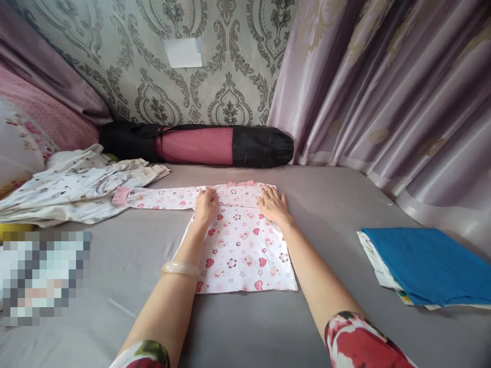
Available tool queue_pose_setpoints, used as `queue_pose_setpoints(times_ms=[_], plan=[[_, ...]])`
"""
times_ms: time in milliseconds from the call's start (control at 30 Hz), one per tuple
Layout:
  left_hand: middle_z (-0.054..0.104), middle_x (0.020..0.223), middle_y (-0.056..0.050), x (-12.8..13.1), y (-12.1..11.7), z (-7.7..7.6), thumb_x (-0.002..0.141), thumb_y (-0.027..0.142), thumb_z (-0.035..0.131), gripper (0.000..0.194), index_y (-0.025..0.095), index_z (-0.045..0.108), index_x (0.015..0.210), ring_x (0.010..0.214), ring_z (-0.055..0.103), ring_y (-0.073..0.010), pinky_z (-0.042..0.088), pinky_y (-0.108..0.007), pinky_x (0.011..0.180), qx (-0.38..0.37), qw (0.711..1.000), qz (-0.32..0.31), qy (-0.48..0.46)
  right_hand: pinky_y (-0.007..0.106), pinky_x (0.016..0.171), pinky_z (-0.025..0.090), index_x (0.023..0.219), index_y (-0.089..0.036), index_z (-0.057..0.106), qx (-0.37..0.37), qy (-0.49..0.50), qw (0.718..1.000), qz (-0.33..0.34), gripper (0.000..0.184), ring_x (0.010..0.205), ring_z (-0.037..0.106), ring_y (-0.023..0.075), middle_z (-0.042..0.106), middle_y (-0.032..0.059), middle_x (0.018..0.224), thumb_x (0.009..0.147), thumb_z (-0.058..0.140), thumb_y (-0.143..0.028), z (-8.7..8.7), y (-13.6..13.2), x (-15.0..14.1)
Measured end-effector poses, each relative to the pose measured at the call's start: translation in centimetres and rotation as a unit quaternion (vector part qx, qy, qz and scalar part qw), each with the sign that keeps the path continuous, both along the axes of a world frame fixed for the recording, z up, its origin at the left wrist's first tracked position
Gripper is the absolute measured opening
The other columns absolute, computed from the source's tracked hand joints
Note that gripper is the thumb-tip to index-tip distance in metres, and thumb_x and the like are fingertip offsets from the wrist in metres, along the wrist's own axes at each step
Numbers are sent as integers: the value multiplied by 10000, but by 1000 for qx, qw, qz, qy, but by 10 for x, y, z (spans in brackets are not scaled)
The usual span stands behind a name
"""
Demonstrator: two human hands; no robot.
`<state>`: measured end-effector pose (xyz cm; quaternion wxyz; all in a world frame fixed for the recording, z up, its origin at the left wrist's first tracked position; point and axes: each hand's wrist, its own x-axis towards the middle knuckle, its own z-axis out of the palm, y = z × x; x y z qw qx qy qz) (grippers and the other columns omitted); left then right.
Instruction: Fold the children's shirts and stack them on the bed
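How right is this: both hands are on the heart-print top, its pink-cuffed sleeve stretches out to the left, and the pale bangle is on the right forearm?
Not quite: the head view shows the pale bangle on the left forearm, not the right. The left hand and right hand are on the heart-print top, and its pink-cuffed sleeve stretches out left.

Black-and-pink bag (194, 146) along the patterned wall (229, 99) — lilac curtain (345, 102) beside.
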<state>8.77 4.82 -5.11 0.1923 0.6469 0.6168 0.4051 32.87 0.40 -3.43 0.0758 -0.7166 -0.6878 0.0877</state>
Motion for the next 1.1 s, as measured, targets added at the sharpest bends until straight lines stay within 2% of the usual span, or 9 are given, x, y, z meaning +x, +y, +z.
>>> queue_pose_setpoints(times_ms=[133,333,533,600,700,867,933,1000,1100], plan=[[625,1022,-144,0,0,0,766,156,533,257,146,690,968,1006,598,-285,431,-405,981,-6,1000,-4,20,567,1184,72,1536,-196,279,-9,8,1000,-15,567,1494,97,238,161,25,1624,1007,186,-380,-2,2,5],[605,1013,-144,0,-1,-1,789,155,515,263,139,686,988,1010,591,-277,426,-391,987,1,1000,-6,29,536,1185,79,1541,-103,230,-5,7,998,-56,629,1488,121,254,107,115,1628,1000,185,-420,-4,3,7],[586,1014,-132,2,0,-2,793,129,501,255,156,667,985,1047,563,-281,410,-403,1008,1,999,-15,30,516,1183,88,1543,-66,200,-4,7,997,-76,670,1484,132,257,115,148,1621,991,186,-446,-9,5,8],[576,1074,-151,3,-1,-1,797,109,493,239,163,658,961,1105,538,-298,389,-421,1032,-3,999,-19,44,505,1184,97,1541,-52,195,-2,1,997,-82,684,1485,127,257,115,158,1619,988,184,-455,-11,6,8],[505,1267,-212,4,-5,1,809,100,497,207,149,649,940,1222,468,-354,341,-472,1069,-13,997,-13,73,500,1186,106,1542,-41,183,-9,-10,996,-84,691,1487,121,251,117,158,1619,988,171,-454,-11,7,9],[366,1482,-201,6,-14,9,817,125,540,227,166,632,1020,1383,282,-414,226,-574,1113,16,997,2,70,535,1184,87,1541,-22,171,-61,-41,993,-91,688,1490,103,282,102,180,1618,991,186,-434,7,7,4],[377,1494,-185,11,-17,12,819,124,540,262,179,623,1061,1424,229,-396,156,-582,1139,33,998,-4,51,561,1179,22,1538,-43,211,-36,-71,995,-66,655,1493,72,295,94,182,1619,991,230,-403,18,6,-6],[431,1469,-182,19,-20,13,818,113,532,288,184,621,1083,1442,228,-365,96,-553,1167,46,998,-31,18,554,1178,-19,1540,-106,249,17,-84,996,2,606,1497,44,278,88,150,1627,999,238,-380,26,4,-23],[501,1425,-177,30,-23,13,811,107,537,331,186,621,1122,1450,251,-339,35,-512,1190,50,996,-73,-32,538,1186,16,1547,-203,251,26,-54,992,109,575,1497,75,254,119,92,1631,1014,179,-405,30,4,-57]])
